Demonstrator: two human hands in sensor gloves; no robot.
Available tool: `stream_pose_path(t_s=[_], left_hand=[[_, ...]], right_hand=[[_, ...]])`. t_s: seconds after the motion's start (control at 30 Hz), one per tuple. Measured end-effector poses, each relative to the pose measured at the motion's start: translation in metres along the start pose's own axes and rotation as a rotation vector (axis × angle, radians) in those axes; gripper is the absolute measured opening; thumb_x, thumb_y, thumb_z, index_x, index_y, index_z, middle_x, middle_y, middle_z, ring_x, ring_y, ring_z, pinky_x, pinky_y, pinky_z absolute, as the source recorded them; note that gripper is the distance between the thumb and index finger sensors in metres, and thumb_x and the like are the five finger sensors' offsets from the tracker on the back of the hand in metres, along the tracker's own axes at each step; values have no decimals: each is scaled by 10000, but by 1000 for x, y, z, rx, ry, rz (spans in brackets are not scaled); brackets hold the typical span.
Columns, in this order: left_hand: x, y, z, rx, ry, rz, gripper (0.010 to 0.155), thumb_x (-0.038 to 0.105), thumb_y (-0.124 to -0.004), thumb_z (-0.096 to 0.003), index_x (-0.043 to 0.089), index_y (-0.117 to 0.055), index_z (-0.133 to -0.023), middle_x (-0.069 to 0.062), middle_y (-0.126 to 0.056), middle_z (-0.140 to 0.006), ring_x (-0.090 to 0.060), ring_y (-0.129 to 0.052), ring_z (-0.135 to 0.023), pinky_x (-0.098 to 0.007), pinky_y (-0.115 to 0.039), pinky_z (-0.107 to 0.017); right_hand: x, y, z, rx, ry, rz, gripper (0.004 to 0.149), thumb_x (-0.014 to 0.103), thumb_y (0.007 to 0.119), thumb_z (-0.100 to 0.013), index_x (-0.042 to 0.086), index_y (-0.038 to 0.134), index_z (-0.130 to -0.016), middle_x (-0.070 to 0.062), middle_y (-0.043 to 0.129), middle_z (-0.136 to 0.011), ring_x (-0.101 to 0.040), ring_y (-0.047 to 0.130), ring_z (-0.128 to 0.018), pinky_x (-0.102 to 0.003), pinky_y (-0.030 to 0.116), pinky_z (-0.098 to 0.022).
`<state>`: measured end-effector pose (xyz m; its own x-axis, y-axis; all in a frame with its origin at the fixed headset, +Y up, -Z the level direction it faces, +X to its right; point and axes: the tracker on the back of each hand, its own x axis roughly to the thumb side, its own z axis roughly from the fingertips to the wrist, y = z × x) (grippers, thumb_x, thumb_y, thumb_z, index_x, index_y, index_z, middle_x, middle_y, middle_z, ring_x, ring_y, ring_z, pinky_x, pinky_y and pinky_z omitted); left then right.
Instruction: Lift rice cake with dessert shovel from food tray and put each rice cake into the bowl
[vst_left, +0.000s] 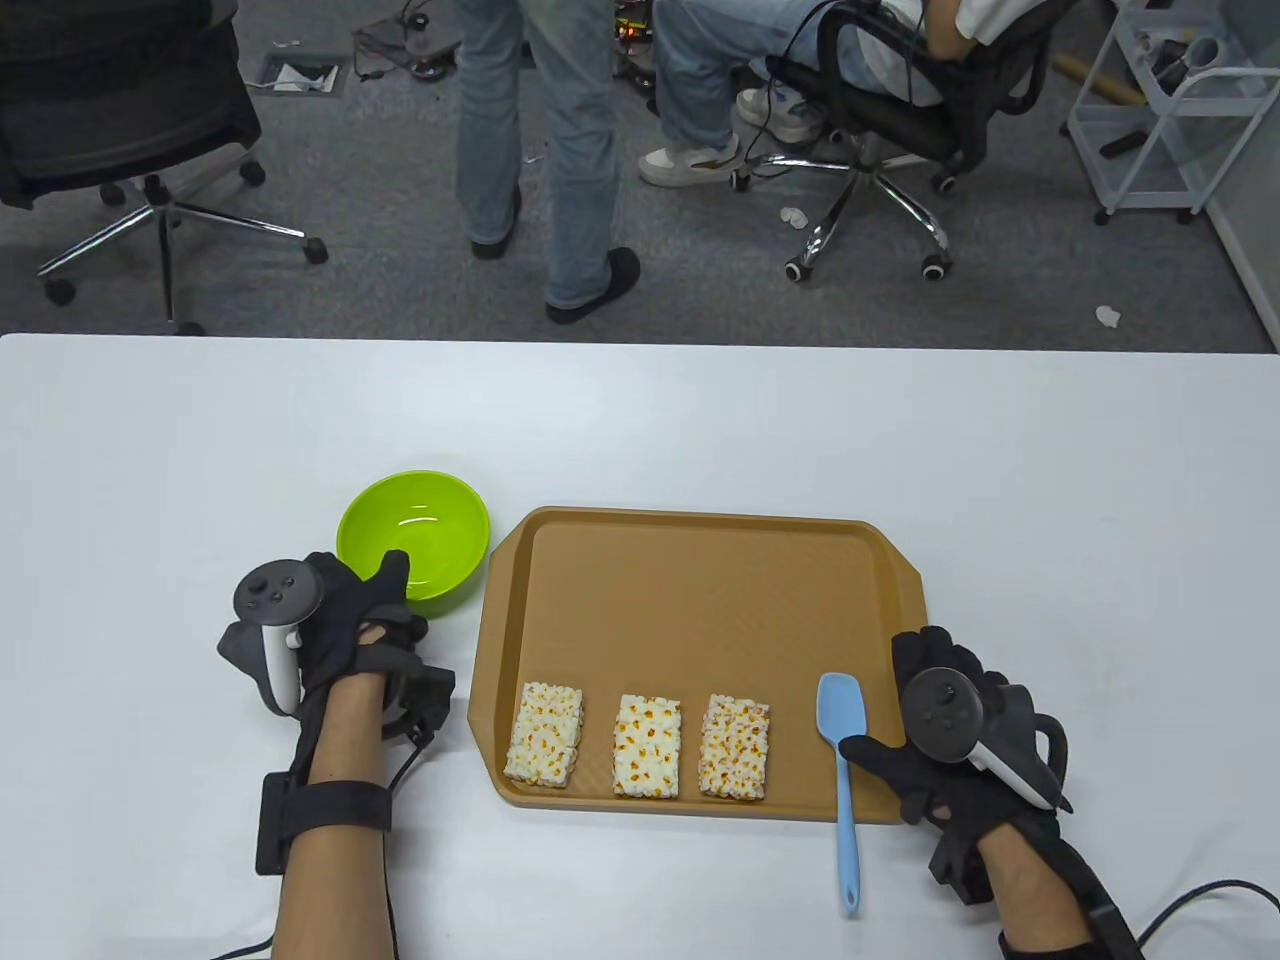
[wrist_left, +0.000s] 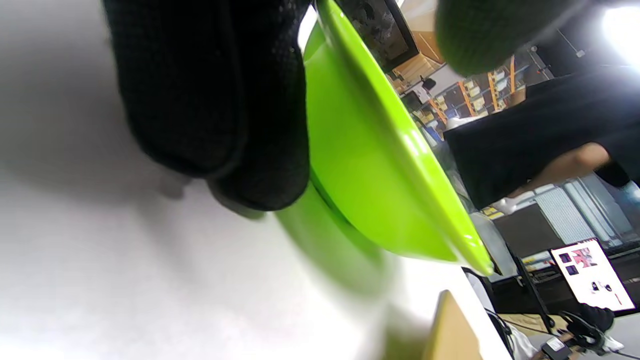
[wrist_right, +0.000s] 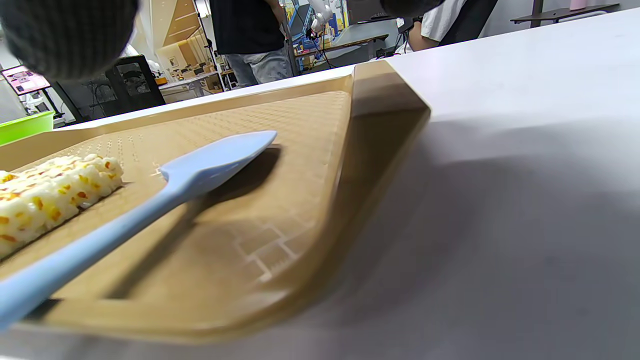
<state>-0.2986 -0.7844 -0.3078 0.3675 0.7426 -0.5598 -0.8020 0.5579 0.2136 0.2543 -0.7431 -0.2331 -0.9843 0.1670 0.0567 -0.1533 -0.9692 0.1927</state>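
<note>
A lime green bowl (vst_left: 413, 540) (wrist_left: 370, 175) stands left of the tan food tray (vst_left: 700, 515) (wrist_right: 300, 150). My left hand (vst_left: 365, 615) grips the bowl's near rim, thumb on the rim's top and fingers (wrist_left: 210, 100) against the outer wall. Three rice cakes (vst_left: 545, 735) (vst_left: 648, 747) (vst_left: 735, 747) lie in a row along the tray's near edge. The light blue dessert shovel (vst_left: 842, 705) (wrist_right: 210, 167) lies with its blade in the tray's near right corner and its handle over the rim. My right hand (vst_left: 905, 745) rests beside it, thumb tip by the handle, not gripping it.
The white table extends far and right of the tray. Beyond its far edge are office chairs (vst_left: 880, 120), a standing person's legs (vst_left: 540, 150) and a white cart (vst_left: 1160, 120).
</note>
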Motion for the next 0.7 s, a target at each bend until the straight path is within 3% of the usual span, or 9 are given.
stream_pose_path(t_s=[0.3, 0.47, 0.7], left_hand=[[-11, -4, -6, 44, 44, 227, 719, 287, -744, -521, 133, -270, -1039, -192, -525, -1115, -298, -1122, -476, -366, -971, -301], [-14, -2, -4, 40, 37, 302, 703, 260, -767, -514, 133, -320, -1042, -196, -576, -1102, -330, -1130, -426, -372, -981, -275], [4, 4, 16, -23, -47, 365, 695, 253, -772, -504, 134, -346, -1040, -188, -595, -1092, -325, -1131, -409, -373, -980, -262]], right_hand=[[5, 0, 1, 9, -15, 11, 1048, 704, 650, -290, 164, 167, -1047, -178, 154, -1116, -502, 302, -1032, -697, 295, -692], [2, -3, 1, -16, 11, -54, 1059, 707, 643, -290, 138, 159, -1040, -197, 190, -1111, -530, 383, -1020, -688, 384, -693], [-3, -2, -1, 9, -8, -299, 1049, 704, 636, -295, 131, 159, -1034, -206, 168, -1099, -566, 287, -1013, -678, 372, -691]])
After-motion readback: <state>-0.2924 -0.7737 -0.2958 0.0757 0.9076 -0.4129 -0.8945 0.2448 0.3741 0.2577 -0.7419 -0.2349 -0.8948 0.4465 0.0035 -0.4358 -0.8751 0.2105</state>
